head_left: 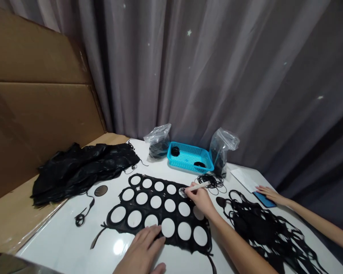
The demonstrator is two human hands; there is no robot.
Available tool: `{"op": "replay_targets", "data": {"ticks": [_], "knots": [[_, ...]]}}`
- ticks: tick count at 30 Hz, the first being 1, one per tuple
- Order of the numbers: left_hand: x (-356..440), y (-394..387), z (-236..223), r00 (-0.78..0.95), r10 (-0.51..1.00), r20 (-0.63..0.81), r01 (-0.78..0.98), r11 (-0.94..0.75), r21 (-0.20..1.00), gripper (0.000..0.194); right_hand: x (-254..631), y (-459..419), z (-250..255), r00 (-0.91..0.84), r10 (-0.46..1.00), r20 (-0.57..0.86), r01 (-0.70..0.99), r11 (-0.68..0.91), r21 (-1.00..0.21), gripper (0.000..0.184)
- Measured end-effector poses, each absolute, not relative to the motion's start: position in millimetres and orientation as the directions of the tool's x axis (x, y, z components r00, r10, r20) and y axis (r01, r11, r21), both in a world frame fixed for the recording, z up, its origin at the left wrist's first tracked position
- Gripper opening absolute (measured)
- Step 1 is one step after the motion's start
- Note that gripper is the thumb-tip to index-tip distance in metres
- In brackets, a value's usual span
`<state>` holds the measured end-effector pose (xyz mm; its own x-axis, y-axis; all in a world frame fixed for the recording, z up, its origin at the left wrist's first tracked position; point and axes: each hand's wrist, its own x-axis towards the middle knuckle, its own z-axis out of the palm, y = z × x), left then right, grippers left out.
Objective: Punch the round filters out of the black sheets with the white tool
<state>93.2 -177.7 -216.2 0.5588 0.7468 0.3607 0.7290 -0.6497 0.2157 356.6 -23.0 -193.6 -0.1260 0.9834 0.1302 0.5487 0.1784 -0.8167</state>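
A black sheet [162,210] with rows of large round holes lies flat on the white table [82,251]. My left hand [144,247] rests at its near edge, fingers spread, the fingertips on the sheet. Pinched in my right hand [201,199] is a white pen-like tool [198,186]; its exact kind cannot be made out. The tool's lower end is hidden by my fingers, over a hole in the far row. That hole looks greyish and shiny, unlike the plain white ones. A dark round disc [101,190] lies left of the sheet.
Behind stands a blue basket [190,167] with black coils, between two clear bags [158,146]. Black cord [213,182] lies nearby. Cut black scraps [263,228] spread right; another person's hand [270,195] rests on a blue phone-like object [265,200]. Black material [80,171] and cardboard [40,114] fill the left.
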Motion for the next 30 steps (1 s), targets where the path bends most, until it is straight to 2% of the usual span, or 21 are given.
{"op": "replay_targets", "data": {"ticks": [3,8,14,20,23,27,30], "knots": [[97.4,-159.0,-206.7,0.523,0.779,0.344,0.753,-0.612,0.241,0.056,338.8,-38.5,-194.8,-0.241,0.97,0.04,0.433,0.144,-0.89,0.021],[106.0,-129.6,-208.1,0.577,0.771,0.27,0.755,-0.63,0.184,0.059,320.1,-61.7,-191.2,-0.412,0.91,0.039,0.408,0.222,-0.886,0.013],[108.6,-128.1,-216.7,0.571,0.78,0.257,0.754,-0.622,0.213,0.059,319.7,-68.5,-193.8,-0.416,0.908,0.043,0.381,0.217,-0.899,0.013],[109.1,-130.0,-216.0,0.56,0.79,0.251,0.757,-0.61,0.233,0.059,320.2,-67.4,-194.1,-0.424,0.903,0.078,0.43,0.276,-0.86,0.012],[109.8,-130.1,-216.5,0.556,0.794,0.245,0.759,-0.605,0.24,0.06,319.8,-73.2,-195.6,-0.48,0.859,0.179,0.471,0.425,-0.773,0.014],[110.3,-131.0,-216.4,0.55,0.804,0.224,0.77,-0.593,0.237,0.063,317.1,-83.7,-201.1,-0.648,0.705,0.286,0.534,0.689,-0.49,0.018],[110.6,-131.4,-215.0,0.552,0.802,0.226,0.768,-0.595,0.236,0.059,320.4,-70.0,-202.6,-0.664,0.688,0.293,0.599,0.724,-0.342,0.019]]}}
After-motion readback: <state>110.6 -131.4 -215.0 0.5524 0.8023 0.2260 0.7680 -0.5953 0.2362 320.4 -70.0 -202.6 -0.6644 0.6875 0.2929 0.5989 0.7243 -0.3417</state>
